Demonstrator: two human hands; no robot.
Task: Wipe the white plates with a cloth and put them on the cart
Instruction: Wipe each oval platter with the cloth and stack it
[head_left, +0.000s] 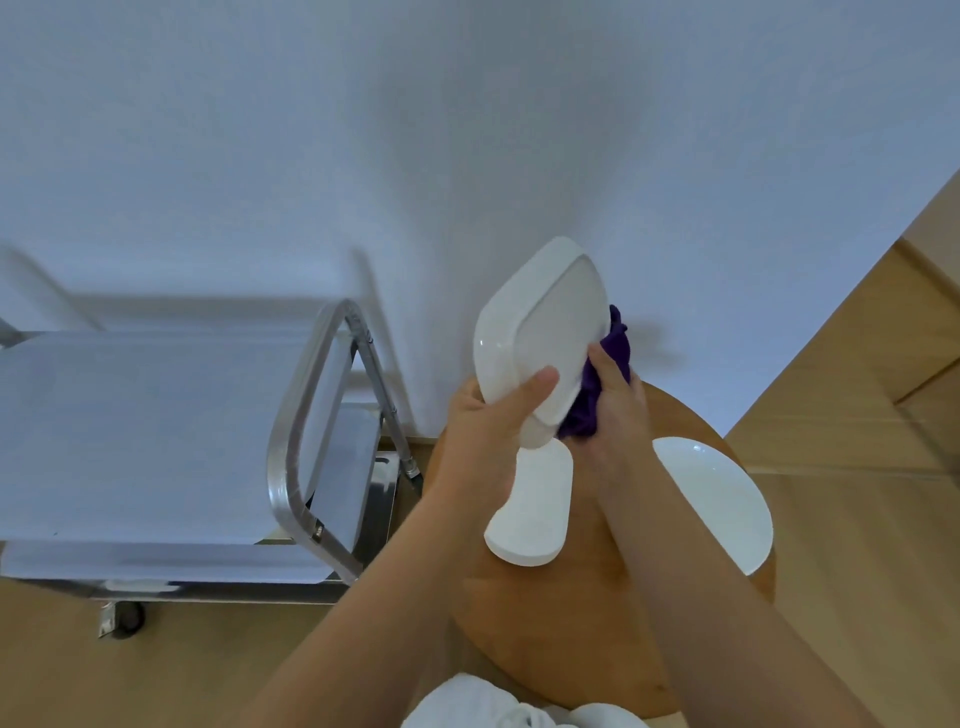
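Observation:
My left hand (491, 426) grips a white square plate (540, 332) by its lower edge and holds it tilted up on its side above the round wooden table (571, 613). My right hand (613, 410) holds a purple cloth (602, 379) bunched against the plate's right side. Another white rounded plate (530, 509) lies flat on the table under my hands. A round white plate (722, 499) lies at the table's right edge. The steel cart (171, 431) stands to the left.
The cart has a bent steel handle (311, 415) on its near right side, a lower shelf and a castor wheel (127, 618). A white wall rises behind. Wooden floor lies all around. White fabric (498, 701) shows at the bottom edge.

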